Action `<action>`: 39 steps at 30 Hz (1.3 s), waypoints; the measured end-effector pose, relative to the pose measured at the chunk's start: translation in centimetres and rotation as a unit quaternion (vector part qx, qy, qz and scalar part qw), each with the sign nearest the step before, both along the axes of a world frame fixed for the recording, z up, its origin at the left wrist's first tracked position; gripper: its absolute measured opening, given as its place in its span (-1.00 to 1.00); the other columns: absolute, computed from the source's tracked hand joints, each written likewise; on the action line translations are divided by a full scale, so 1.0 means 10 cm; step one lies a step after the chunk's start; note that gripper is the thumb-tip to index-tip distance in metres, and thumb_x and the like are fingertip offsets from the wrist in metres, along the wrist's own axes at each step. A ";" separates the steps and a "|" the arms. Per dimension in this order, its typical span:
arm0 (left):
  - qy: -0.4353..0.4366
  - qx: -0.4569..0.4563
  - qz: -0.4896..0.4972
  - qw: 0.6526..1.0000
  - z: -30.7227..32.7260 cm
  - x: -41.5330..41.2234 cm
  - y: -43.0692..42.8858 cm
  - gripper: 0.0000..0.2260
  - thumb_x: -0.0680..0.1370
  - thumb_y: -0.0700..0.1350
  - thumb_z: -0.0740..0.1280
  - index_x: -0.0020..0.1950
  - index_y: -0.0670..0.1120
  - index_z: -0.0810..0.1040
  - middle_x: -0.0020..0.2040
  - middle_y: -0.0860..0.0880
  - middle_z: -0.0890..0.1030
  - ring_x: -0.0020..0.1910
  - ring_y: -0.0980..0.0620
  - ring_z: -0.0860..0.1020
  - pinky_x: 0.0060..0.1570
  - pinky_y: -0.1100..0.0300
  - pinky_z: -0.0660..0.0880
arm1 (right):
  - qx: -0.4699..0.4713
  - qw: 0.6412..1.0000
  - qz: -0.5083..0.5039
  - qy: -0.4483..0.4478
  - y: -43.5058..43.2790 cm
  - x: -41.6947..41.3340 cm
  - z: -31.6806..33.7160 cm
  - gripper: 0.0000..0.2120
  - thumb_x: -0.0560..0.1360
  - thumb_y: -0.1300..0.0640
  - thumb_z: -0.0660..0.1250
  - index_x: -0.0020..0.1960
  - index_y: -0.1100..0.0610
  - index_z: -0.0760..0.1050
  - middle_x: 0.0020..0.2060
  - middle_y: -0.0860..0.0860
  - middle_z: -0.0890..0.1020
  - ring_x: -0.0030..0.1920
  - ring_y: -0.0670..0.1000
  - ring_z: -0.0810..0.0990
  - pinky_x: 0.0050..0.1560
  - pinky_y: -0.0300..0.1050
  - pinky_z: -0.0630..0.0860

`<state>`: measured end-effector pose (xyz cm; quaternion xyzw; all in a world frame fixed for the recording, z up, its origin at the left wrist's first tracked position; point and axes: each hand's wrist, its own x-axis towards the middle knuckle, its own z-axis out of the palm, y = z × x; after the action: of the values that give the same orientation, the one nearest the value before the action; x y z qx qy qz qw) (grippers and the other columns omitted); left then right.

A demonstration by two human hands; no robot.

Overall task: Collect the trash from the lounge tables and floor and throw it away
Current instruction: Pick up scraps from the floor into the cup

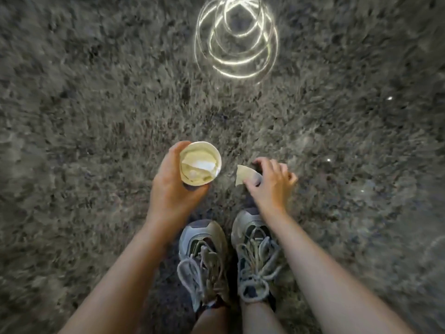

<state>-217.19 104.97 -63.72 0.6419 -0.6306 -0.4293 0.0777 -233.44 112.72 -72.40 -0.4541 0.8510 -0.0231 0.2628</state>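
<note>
We are bending over the floor [96, 104], and our right hand [269, 186] is pinching a pale scrap [244, 175] just ahead of our right shoe [255, 251]. Its fingers are curling narrowly over the scrap's right end, leaving the rest pointing left toward the cup [200, 163]. We cannot tell whether the scrap is clear of the floor. Our left hand [173, 186] is gripping that cup upright, mouth open, with crumpled paper inside. It is near the scrap's free end, so we are expecting a short carry leftward.
</note>
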 end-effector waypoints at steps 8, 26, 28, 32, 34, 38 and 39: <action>-0.001 0.008 -0.018 1.000 0.25 -0.07 -0.08 -0.40 0.31 -0.15 0.50 0.29 -0.07 0.36 0.10 0.09 0.45 0.06 0.14 0.42 -0.04 0.43 0.26 | -0.122 0.987 -0.080 -0.067 -0.20 0.02 0.57 -0.90 0.34 0.16 0.46 -0.16 0.10 0.58 -0.25 -0.06 0.58 -0.02 0.07 0.46 -0.09 -0.19 0.00; 0.100 -0.116 -0.077 0.985 3.75 -1.17 -0.54 -0.40 0.32 -0.14 0.52 0.30 -0.08 0.36 0.13 -0.03 0.54 0.11 -0.01 0.52 0.09 0.05 0.48 | -0.428 0.903 -0.031 -0.016 -0.88 -0.60 4.72 -0.97 0.37 0.14 0.45 -0.19 0.07 0.62 -0.27 -0.12 0.63 -0.02 -0.04 0.44 0.04 -0.04 0.16; 0.110 -0.127 -0.096 0.981 4.16 -1.34 -0.58 -0.40 0.32 -0.13 0.52 0.30 -0.10 0.37 0.12 -0.03 0.54 0.10 0.00 0.53 0.08 0.06 0.48 | -0.417 0.908 -0.034 -0.004 -0.90 -0.74 5.11 -0.97 0.36 0.16 0.45 -0.21 0.06 0.62 -0.28 -0.12 0.64 -0.01 -0.04 0.42 0.03 -0.05 0.14; 0.121 -0.158 -0.149 0.969 4.95 -1.68 -0.69 -0.42 0.32 -0.08 0.52 0.28 -0.12 0.39 0.09 0.00 0.56 0.07 0.01 0.52 0.05 0.06 0.48 | -0.394 0.918 -0.036 0.030 -0.93 -1.11 5.95 -0.97 0.35 0.13 0.42 -0.23 0.02 0.62 -0.31 -0.16 0.63 -0.03 -0.01 0.45 0.02 -0.06 0.12; 0.132 -0.173 -0.175 0.960 5.32 -1.85 -0.75 -0.40 0.30 -0.08 0.52 0.28 -0.10 0.40 0.08 0.02 0.56 0.05 0.03 0.53 0.03 0.13 0.47 | -0.385 0.921 -0.037 0.046 -0.94 -1.28 6.36 -0.97 0.32 0.13 0.43 -0.25 0.01 0.63 -0.33 -0.16 0.63 -0.07 0.04 0.51 0.00 -0.08 0.10; 0.144 -0.183 -0.237 0.943 5.90 -2.17 -0.78 -0.40 0.28 -0.01 0.52 0.26 -0.07 0.40 0.06 0.04 0.57 0.03 0.03 0.54 -0.03 0.16 0.46 | -0.365 0.927 -0.053 0.065 -0.91 -1.55 7.02 -0.93 0.23 0.17 0.49 -0.35 0.04 0.62 -0.43 -0.12 0.60 -0.18 0.04 0.54 -0.07 -0.17 0.03; 0.150 -0.185 -0.253 0.938 6.01 -2.24 -0.78 -0.41 0.28 0.01 0.52 0.25 -0.06 0.40 0.05 0.04 0.58 0.01 0.03 0.54 -0.05 0.15 0.47 | -0.357 0.929 -0.061 0.071 -0.89 -1.60 7.14 -0.92 0.20 0.17 0.51 -0.37 0.05 0.62 -0.43 -0.09 0.58 -0.19 0.03 0.55 -0.07 -0.18 0.04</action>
<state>-239.56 97.17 -3.66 0.3633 -0.8216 -0.4018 0.1775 -249.46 103.84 -0.95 -0.4657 0.8289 -0.3095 0.0200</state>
